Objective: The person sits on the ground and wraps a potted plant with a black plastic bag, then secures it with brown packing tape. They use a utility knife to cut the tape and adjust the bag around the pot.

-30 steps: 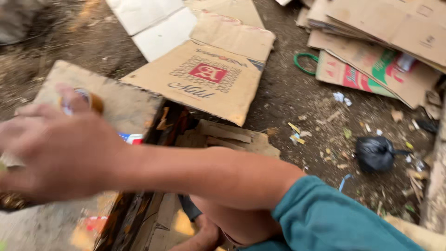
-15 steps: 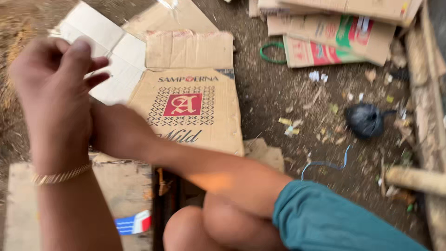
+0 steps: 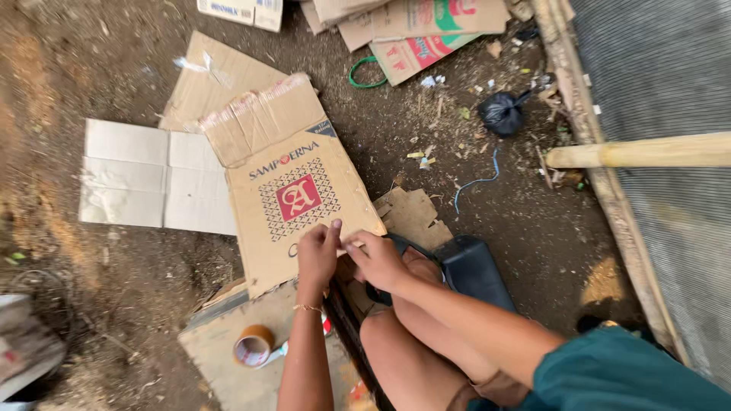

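Step in hand: I judge I am handling the near edge of the flattened brown carton (image 3: 293,205) with a red square emblem, lying on the dirt ground (image 3: 114,274) before my knees.
Left hand (image 3: 318,257): fingers curled down on the carton's near edge, pinching it.
Right hand (image 3: 378,260): beside the left, fingertips closed on the same edge.
Next move: I reckon it calls for a firm grip from both hands, kept level.
Tape roll (image 3: 253,346): lies on a cardboard sheet (image 3: 221,358) by my left wrist, untouched.
Containers: black tied bag (image 3: 501,113) near the bamboo pole (image 3: 640,151); contents hidden.
Other cartons: pale flattened one (image 3: 145,176) on the ground, partly under the brown carton.
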Demonstrator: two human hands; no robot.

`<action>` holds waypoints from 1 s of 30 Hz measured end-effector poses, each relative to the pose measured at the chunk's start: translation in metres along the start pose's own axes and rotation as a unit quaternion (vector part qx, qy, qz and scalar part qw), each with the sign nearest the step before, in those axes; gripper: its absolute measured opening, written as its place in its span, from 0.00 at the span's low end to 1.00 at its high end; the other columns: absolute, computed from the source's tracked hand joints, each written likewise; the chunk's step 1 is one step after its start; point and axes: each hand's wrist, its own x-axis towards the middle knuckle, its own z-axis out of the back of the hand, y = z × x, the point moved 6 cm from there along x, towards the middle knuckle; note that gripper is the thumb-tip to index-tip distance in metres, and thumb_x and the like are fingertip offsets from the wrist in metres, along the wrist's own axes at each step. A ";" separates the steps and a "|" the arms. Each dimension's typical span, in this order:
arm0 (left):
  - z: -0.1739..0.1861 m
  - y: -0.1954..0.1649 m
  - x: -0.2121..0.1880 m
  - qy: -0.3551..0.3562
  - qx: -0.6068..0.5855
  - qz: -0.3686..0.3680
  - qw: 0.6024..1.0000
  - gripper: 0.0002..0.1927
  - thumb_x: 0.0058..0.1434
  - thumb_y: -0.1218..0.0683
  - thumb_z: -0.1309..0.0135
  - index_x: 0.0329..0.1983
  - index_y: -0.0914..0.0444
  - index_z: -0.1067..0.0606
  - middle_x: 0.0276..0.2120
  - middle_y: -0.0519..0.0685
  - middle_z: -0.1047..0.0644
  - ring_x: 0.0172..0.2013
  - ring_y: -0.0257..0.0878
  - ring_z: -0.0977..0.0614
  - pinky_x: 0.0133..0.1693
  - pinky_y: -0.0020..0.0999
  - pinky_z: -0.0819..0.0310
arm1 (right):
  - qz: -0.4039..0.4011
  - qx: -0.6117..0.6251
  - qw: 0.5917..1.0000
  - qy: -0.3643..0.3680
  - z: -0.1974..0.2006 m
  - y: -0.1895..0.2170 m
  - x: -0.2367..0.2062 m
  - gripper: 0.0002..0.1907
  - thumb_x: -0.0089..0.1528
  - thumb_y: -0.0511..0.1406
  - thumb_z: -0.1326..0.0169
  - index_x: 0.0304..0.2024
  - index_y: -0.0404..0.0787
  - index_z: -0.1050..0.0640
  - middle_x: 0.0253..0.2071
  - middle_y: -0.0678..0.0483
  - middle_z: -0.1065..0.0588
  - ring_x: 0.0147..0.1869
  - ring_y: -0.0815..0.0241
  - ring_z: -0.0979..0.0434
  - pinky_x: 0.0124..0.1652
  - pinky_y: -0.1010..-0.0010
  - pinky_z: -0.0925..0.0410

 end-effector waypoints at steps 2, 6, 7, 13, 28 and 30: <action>0.019 -0.049 -0.041 0.025 -0.045 0.013 0.999 0.21 0.78 0.51 0.49 0.38 0.75 0.23 0.30 0.62 0.15 0.31 0.42 0.13 0.37 0.35 0.19 | -0.039 -0.079 0.995 0.055 0.039 0.035 -0.045 0.11 0.66 0.38 0.45 0.45 0.38 0.21 0.25 0.51 0.23 0.23 0.63 0.25 0.27 0.67 0.32; 0.087 -0.148 -0.128 0.027 -0.188 -0.111 0.975 0.41 0.62 0.58 0.44 0.72 0.61 0.53 0.59 0.52 0.30 0.49 0.37 0.18 0.45 0.34 0.19 | -0.018 -0.182 0.983 0.011 0.121 0.117 -0.122 0.12 0.63 0.39 0.42 0.45 0.39 0.20 0.27 0.51 0.21 0.30 0.63 0.22 0.33 0.69 0.29; 0.103 -0.168 -0.139 0.019 -0.176 -0.105 0.979 0.36 0.62 0.58 0.45 0.71 0.63 0.47 0.59 0.54 0.28 0.52 0.37 0.20 0.47 0.34 0.20 | -0.005 -0.212 0.977 -0.003 0.136 0.137 -0.138 0.12 0.62 0.38 0.41 0.45 0.39 0.20 0.28 0.51 0.21 0.32 0.63 0.22 0.34 0.69 0.29; 0.186 -0.254 -0.220 -0.073 -0.259 -0.143 0.952 0.23 0.66 0.59 0.46 0.65 0.67 0.31 0.57 0.52 0.21 0.54 0.39 0.20 0.52 0.32 0.24 | 0.145 -0.067 0.986 0.047 0.103 0.248 -0.159 0.09 0.66 0.36 0.46 0.40 0.34 0.21 0.33 0.54 0.21 0.38 0.66 0.24 0.40 0.70 0.28; 0.156 -0.351 -0.190 -0.092 -0.379 -0.164 0.906 0.28 0.71 0.54 0.51 0.72 0.67 0.37 0.66 0.57 0.29 0.63 0.44 0.25 0.62 0.37 0.31 | 0.070 0.016 0.967 0.245 0.059 0.373 -0.095 0.22 0.70 0.43 0.57 0.65 0.43 0.28 0.59 0.58 0.26 0.60 0.68 0.27 0.54 0.72 0.32; 0.153 -0.376 -0.140 -0.073 -0.393 -0.140 0.906 0.29 0.69 0.55 0.50 0.72 0.66 0.38 0.66 0.56 0.30 0.61 0.44 0.24 0.58 0.37 0.27 | 0.080 0.032 0.969 0.230 0.080 0.390 -0.047 0.22 0.70 0.42 0.56 0.63 0.41 0.27 0.57 0.58 0.24 0.56 0.66 0.24 0.50 0.71 0.29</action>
